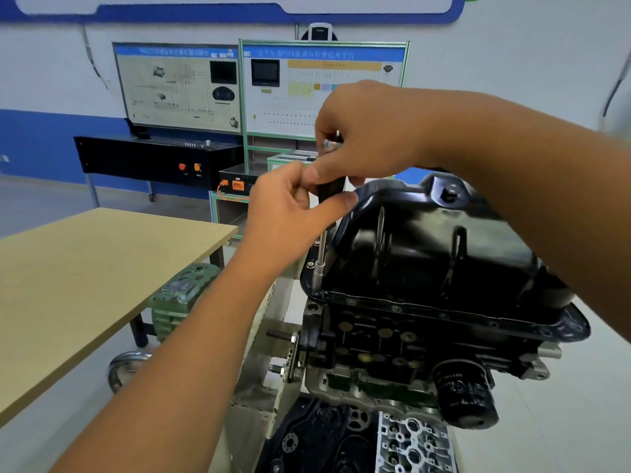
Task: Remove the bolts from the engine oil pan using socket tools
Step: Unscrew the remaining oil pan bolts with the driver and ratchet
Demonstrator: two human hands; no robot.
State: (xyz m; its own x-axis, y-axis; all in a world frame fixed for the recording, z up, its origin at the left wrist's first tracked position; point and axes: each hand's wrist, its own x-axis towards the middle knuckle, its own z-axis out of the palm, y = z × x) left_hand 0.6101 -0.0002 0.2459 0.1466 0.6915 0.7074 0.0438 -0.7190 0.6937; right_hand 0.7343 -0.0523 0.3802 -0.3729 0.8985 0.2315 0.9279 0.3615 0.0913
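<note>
Head view shows my left hand (290, 203) and right hand (362, 138) both gripping the black-handled socket driver (321, 254), held upright so its tip fits a bolt on the shiny black oil pan's (426, 254) near-left rim.

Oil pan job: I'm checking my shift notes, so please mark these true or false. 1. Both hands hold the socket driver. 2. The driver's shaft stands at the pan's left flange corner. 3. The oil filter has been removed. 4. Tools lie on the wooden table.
1. True: left hand and right hand grip the socket driver.
2. True, on the oil pan.
3. False: the oil filter is fitted.
4. False: the wooden table is bare.
</note>
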